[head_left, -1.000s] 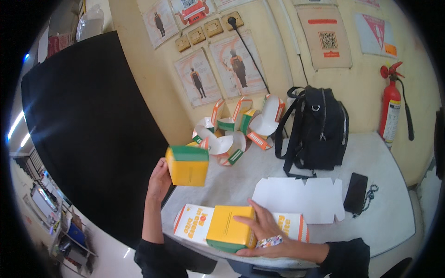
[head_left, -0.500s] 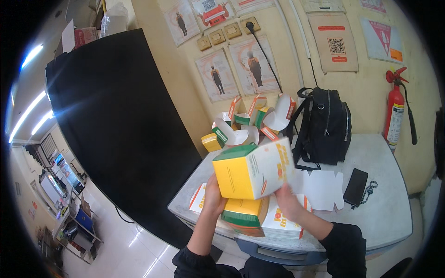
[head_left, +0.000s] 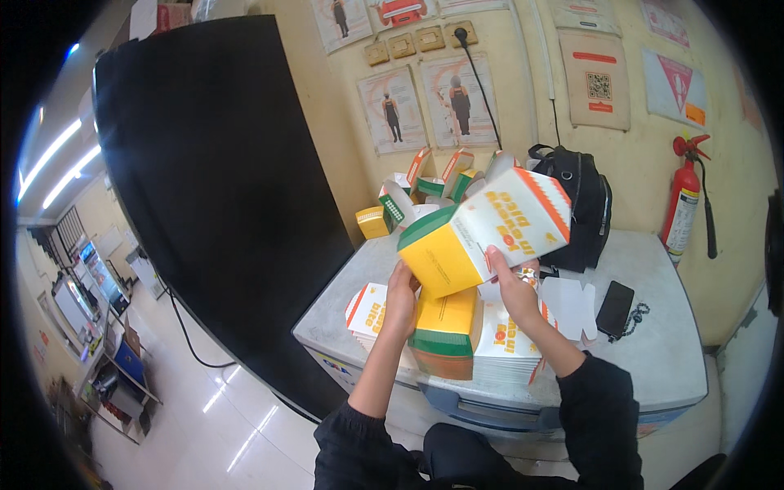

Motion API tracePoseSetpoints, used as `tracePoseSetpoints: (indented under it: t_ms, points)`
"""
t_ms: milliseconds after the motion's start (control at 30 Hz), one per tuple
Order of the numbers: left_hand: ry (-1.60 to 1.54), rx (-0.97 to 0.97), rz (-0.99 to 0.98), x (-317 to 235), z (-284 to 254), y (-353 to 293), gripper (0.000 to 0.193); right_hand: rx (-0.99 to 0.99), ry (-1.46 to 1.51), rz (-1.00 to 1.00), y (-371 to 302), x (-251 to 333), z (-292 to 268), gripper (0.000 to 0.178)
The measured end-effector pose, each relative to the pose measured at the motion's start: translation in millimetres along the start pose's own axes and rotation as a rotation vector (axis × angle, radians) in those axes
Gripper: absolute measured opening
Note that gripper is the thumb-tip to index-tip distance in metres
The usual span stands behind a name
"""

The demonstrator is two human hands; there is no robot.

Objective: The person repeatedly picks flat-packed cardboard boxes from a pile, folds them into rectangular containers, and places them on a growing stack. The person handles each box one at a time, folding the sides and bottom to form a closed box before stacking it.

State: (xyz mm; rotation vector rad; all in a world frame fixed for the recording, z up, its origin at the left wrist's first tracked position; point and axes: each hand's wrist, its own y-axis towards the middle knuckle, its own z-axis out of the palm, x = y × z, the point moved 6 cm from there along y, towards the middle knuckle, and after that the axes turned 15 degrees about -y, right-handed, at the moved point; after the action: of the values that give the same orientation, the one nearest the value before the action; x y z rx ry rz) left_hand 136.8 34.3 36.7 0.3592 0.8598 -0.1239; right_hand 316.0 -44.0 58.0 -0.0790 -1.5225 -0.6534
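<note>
Near the middle of the frame, both hands held up a folded carton [head_left: 482,237], yellow and white with a green edge and orange trim. The left hand [head_left: 400,298] was cupped under its lower left corner, fingers closed on the yellow side, while the right hand [head_left: 513,287] gripped the white printed face from below, thumb laid up along it. Held so, tilted with the printed face turned toward the person, the carton seemed propped for shaping or checking, each hand bracing one wall so the thing kept its boxy form.

Just below the hands, a stack of finished cartons [head_left: 445,331] stood on the grey table [head_left: 661,351], with flat unfolded blanks [head_left: 510,347] fanned out beside and under it, close enough to be picked up without reaching. Farther back, in the upper middle of the frame, a heap of open cartons [head_left: 425,192] lay against the wall, probably set out of the way. To the right of centre a black backpack [head_left: 584,212] leaned by the wall, and a dark phone [head_left: 614,309] lay right of the blanks. A red fire extinguisher [head_left: 684,204] hung at the right.
</note>
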Motion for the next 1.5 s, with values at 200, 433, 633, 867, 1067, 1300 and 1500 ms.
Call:
tracePoseSetpoints:
  t_ms: [200, 433, 633, 867, 1067, 1300, 1500]
  points:
    - [-0.259, -0.066, -0.006, 5, -16, 7, 0.060, -0.058, 0.412, 0.203, -49, -27, 17, 0.025]
    - [-0.231, -0.020, -0.171, 7, -34, 9, 0.060, -0.445, -0.592, -0.110, -91, -36, 9, 0.040]
    - [0.612, 0.169, 0.168, -33, 8, -5, 0.050, -0.441, -0.857, -0.284, -102, -27, 23, 0.048]
    - [1.505, 0.552, 0.135, 12, 56, -24, 0.057, -0.328, -0.803, -0.157, -109, -32, 2, 0.060]
    - [1.520, 0.559, 0.171, 13, 52, -25, 0.059, -0.505, -0.814, -0.578, -99, 91, -46, 0.066]
    - [1.540, 0.570, 0.148, 12, 55, -26, 0.059, 0.435, -1.801, -0.701, -12, 36, 29, 0.021]
    - [1.539, 0.557, 0.147, 11, 54, -24, 0.057, 0.502, -1.370, -0.246, 0, -32, -3, 0.016]
